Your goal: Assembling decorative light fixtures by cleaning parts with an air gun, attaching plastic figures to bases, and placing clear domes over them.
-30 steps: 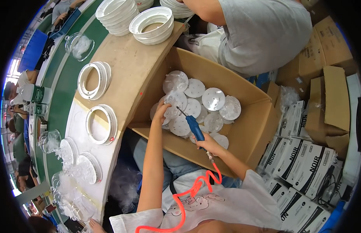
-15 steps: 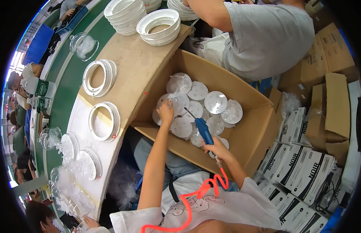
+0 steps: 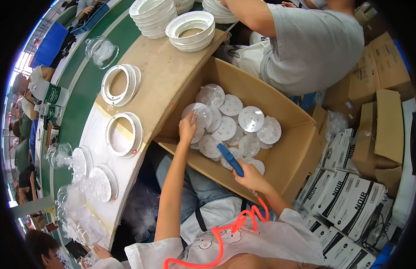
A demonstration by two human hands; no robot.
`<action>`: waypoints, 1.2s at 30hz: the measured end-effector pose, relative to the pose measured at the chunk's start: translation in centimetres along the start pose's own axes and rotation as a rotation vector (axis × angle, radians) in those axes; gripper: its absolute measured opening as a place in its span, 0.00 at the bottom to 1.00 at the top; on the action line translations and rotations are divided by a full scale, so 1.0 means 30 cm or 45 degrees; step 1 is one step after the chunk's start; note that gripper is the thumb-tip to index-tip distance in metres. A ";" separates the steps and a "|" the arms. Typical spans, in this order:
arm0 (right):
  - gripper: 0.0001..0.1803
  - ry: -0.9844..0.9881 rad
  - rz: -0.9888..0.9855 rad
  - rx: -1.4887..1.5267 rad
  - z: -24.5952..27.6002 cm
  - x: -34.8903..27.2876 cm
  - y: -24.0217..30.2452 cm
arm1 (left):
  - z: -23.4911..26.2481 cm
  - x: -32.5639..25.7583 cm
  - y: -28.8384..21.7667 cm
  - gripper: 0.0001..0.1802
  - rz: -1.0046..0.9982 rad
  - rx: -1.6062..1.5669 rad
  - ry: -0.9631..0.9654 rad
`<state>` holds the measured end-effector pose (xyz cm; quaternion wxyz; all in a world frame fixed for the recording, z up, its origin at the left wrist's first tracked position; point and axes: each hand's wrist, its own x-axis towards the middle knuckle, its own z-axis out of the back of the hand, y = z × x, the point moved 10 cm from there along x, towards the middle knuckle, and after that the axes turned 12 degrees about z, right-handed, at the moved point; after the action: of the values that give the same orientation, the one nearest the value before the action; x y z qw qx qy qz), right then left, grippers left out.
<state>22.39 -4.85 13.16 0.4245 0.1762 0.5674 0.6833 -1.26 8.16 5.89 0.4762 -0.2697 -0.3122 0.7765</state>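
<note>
We observe the left hand (image 3: pixel 188 127) at the centre of the frame, reaching into an open cardboard box (image 3: pixel 302 148). Its fingers are closed on the edge of a bagged round disc (image 3: pixel 198 114), a white plate in clear plastic wrap lying at the left end of the pile. The pile of similar wrapped discs (image 3: pixel 237 130) fills the bottom of the box, just right of the held piece.

The right hand (image 3: pixel 252 177), lower centre, is wrapped around the grip of a blue handheld tool (image 3: pixel 230 159). The tool points up and left over the discs nearest the front wall of the box. An orange coiled hose (image 3: pixel 230 228) runs from the hand down across our white shirt toward the bottom edge.

Left of the box, a wooden bench top (image 3: pixel 163 76) carries two white rings (image 3: pixel 122 84), (image 3: pixel 123 133). A stack of white rings (image 3: pixel 191 29) stands at its upper end, near the top edge of the frame.

Another person in a grey shirt (image 3: pixel 315 45) sits at upper right, behind the box. Black-and-white cartons (image 3: pixel 347 197) lie packed together at lower right.
</note>
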 end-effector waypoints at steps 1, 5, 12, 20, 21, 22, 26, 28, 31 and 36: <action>0.14 0.002 0.001 -0.003 -0.006 0.001 -0.008 | -0.002 0.002 0.010 0.16 0.048 0.029 0.009; 0.13 0.052 0.023 0.002 -0.042 0.001 -0.007 | 0.034 0.007 0.029 0.17 0.104 -0.132 -0.071; 0.12 -0.260 0.005 -0.100 0.049 0.004 -0.096 | 0.047 0.008 0.064 0.18 0.151 -0.157 -0.142; 0.11 -0.104 0.032 -0.105 -0.020 -0.003 -0.069 | 0.049 0.010 0.066 0.18 0.125 -0.100 -0.151; 0.11 -0.133 0.046 -0.086 -0.022 -0.008 -0.060 | 0.048 0.007 0.052 0.18 0.158 -0.032 -0.121; 0.11 -0.140 0.040 -0.093 -0.026 -0.013 -0.063 | 0.041 0.004 0.041 0.18 0.190 0.037 -0.092; 0.10 -0.137 0.002 -0.143 -0.044 -0.011 -0.070 | 0.054 0.010 0.080 0.18 0.199 -0.020 -0.166; 0.10 -0.122 -0.007 -0.134 -0.048 -0.016 -0.069 | 0.048 0.006 0.063 0.18 0.147 -0.066 -0.155; 0.10 -0.093 -0.007 -0.098 -0.061 -0.021 -0.057 | 0.045 0.008 0.079 0.19 0.165 -0.093 -0.185; 0.11 -0.091 -0.009 -0.146 -0.040 0.002 -0.032 | 0.042 0.032 0.124 0.19 0.233 -0.261 -0.165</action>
<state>21.85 -5.55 11.91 0.4564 0.1740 0.5124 0.7063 -4.68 7.44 3.86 0.3523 -0.2933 -0.3941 0.7966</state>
